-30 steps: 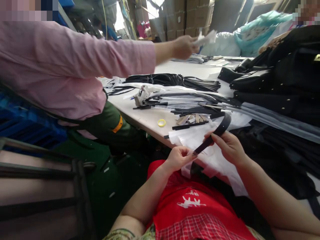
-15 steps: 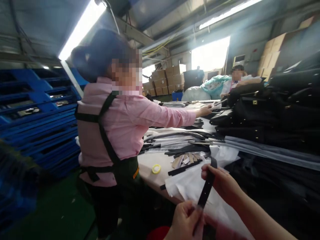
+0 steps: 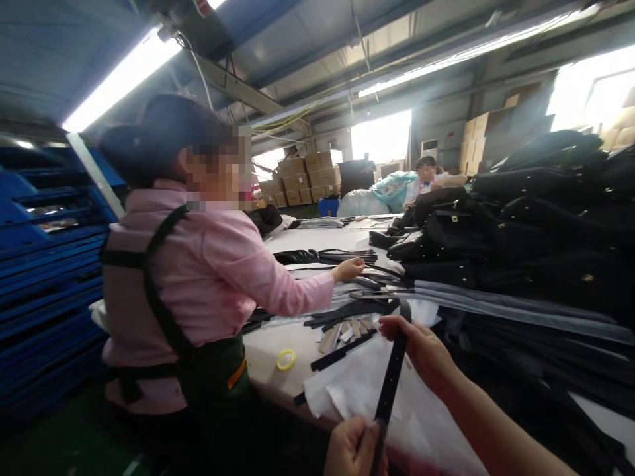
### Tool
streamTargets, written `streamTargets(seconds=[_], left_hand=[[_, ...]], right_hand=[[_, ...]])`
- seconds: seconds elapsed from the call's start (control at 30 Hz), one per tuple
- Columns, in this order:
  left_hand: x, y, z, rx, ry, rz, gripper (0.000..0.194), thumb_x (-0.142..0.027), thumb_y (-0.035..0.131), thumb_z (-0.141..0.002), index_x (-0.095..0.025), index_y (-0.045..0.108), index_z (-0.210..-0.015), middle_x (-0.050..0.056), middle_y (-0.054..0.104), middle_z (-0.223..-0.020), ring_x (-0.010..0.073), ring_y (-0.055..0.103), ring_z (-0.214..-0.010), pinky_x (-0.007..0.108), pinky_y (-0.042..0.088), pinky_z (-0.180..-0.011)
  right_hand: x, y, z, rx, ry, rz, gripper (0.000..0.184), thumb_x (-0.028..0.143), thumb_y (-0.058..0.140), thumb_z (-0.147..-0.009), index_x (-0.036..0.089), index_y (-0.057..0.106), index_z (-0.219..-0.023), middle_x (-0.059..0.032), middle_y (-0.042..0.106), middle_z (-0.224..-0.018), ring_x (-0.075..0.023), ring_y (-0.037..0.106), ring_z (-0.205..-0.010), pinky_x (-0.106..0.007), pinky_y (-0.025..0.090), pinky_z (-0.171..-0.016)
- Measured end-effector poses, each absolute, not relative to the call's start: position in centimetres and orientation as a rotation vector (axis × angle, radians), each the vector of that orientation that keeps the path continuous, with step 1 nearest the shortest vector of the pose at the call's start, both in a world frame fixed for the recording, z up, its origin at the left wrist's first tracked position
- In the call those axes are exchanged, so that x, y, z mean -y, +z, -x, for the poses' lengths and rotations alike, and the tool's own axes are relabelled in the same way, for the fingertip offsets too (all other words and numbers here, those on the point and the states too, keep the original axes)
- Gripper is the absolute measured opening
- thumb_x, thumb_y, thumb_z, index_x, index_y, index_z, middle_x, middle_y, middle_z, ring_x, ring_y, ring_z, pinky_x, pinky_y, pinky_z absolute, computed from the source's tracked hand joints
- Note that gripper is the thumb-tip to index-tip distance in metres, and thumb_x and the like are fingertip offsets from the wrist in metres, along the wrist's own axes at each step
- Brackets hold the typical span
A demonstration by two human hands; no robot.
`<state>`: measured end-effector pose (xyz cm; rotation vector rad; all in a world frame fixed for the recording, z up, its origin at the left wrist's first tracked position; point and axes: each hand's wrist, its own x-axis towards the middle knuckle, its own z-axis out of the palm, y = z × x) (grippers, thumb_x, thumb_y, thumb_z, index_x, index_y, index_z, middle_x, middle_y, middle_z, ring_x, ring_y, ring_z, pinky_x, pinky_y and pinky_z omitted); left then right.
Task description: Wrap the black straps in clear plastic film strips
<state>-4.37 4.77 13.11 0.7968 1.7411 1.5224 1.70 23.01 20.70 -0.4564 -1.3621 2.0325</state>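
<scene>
A black strap (image 3: pixel 391 380) with a row of small holes runs slantwise between my two hands. My left hand (image 3: pixel 351 446), at the bottom of the view, is closed on its lower part. Higher up, my right hand (image 3: pixel 421 347) pinches the strap near its upper end, which bends over. Below and behind the strap lie white sheets (image 3: pixel 342 390) on the table. Small beige and white pieces (image 3: pixel 342 334) are heaped just beyond them, beside several dark strips (image 3: pixel 342 307).
A person in a pink shirt (image 3: pixel 238 264) stands at the left, one arm over the table (image 3: pixel 262 354). A yellow tape roll (image 3: pixel 286 359) lies near the edge. Black bags (image 3: pixel 496 225) are piled at the right. Another person (image 3: pixel 421 182) is farther back. Blue pallets (image 3: pixel 44 284) stand left.
The view has turned to the right. The co-worker's arm has drawn back and lower, and the white thing in that hand no longer shows. My hands still hold the strap.
</scene>
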Motion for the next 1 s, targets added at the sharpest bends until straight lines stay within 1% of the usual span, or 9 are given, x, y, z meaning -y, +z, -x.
streamTargets(seconds=[0.1,0.2,0.27,0.4,0.6,0.77,0.83,0.93,1.0], left_hand=[[-4.9,14.4,3.8,-1.761,1.597,-0.795,0.069,-0.079,0.046,-0.081,-0.015,0.063,-0.061,0.005,0.061,-0.050,0.0122,0.052,-0.044,0.022,0.037,-0.046],[-4.9,15.3,3.8,-1.837,1.667,-0.844,0.063,-0.073,0.047,-0.085,-0.016,0.063,-0.065,0.005,0.063,-0.055,0.0141,0.056,-0.051,0.022,0.041,-0.050],[-4.9,15.3,3.8,-1.818,1.603,-0.895,0.062,-0.072,0.046,-0.087,-0.016,0.061,-0.064,0.003,0.060,-0.051,0.0123,0.052,-0.047,0.022,0.039,-0.048],[-5.1,14.9,3.2,-1.700,1.443,-0.937,0.061,-0.067,0.044,-0.091,-0.015,0.061,-0.064,0.004,0.062,-0.053,0.0111,0.052,-0.046,0.020,0.037,-0.047],[-5.9,15.9,3.2,-1.712,1.534,-0.940,0.054,-0.058,0.044,-0.095,-0.014,0.063,-0.071,0.006,0.067,-0.062,0.0129,0.058,-0.055,0.021,0.042,-0.054],[-6.6,15.4,3.1,-1.662,1.344,-0.958,0.059,-0.063,0.045,-0.093,-0.014,0.062,-0.065,0.004,0.062,-0.055,0.0103,0.052,-0.046,0.019,0.035,-0.045],[-7.2,15.3,3.1,-1.635,1.378,-0.909,0.058,-0.063,0.046,-0.092,-0.013,0.063,-0.068,0.004,0.064,-0.058,0.0112,0.055,-0.048,0.019,0.038,-0.046],[-8.3,16.0,3.5,-1.575,1.503,-0.852,0.054,-0.062,0.050,-0.090,-0.013,0.064,-0.074,0.005,0.068,-0.065,0.0135,0.061,-0.055,0.021,0.045,-0.051],[-8.9,16.6,3.9,-1.545,1.517,-0.861,0.052,-0.062,0.053,-0.088,-0.013,0.063,-0.074,0.004,0.067,-0.064,0.0131,0.061,-0.054,0.021,0.046,-0.051]], right_hand=[[-21.5,20.7,-2.5,1.660,1.971,0.354,0.045,0.062,0.068,-0.079,0.022,0.079,-0.097,-0.0096,0.074,-0.102,-0.0292,0.065,-0.100,-0.046,0.046,-0.099],[-19.4,20.1,-3.5,1.985,2.068,0.211,0.037,0.054,0.068,-0.083,0.027,0.077,-0.106,-0.0077,0.073,-0.108,-0.0294,0.066,-0.100,-0.045,0.050,-0.093],[-19.6,20.4,-4.0,1.880,2.134,0.212,0.037,0.051,0.072,-0.081,0.027,0.076,-0.109,-0.0079,0.074,-0.107,-0.0288,0.067,-0.100,-0.045,0.050,-0.093],[-22.2,21.4,-4.2,1.430,2.024,0.352,0.044,0.060,0.066,-0.082,0.023,0.078,-0.102,-0.0095,0.075,-0.098,-0.0264,0.068,-0.097,-0.045,0.046,-0.100],[-21.1,19.4,-5.0,1.864,2.128,0.340,0.044,0.057,0.070,-0.080,0.021,0.077,-0.104,-0.0098,0.074,-0.106,-0.0294,0.067,-0.103,-0.046,0.050,-0.096],[-23.7,20.3,-5.9,1.469,1.959,0.484,0.040,0.056,0.072,-0.079,0.020,0.078,-0.094,-0.0085,0.075,-0.096,-0.0245,0.069,-0.094,-0.039,0.050,-0.094],[-24.0,20.1,-6.0,1.567,1.949,0.488,0.037,0.053,0.073,-0.079,0.018,0.079,-0.092,-0.0083,0.075,-0.093,-0.0234,0.068,-0.091,-0.037,0.051,-0.091],[-23.4,19.3,-6.1,1.811,2.057,0.406,0.039,0.052,0.073,-0.079,0.017,0.078,-0.095,-0.0071,0.074,-0.082,-0.0214,0.067,-0.075,-0.036,0.054,-0.077],[-23.3,19.1,-6.1,1.830,2.044,0.389,0.039,0.051,0.074,-0.078,0.018,0.078,-0.098,-0.0066,0.074,-0.082,-0.0211,0.067,-0.073,-0.036,0.053,-0.075]])
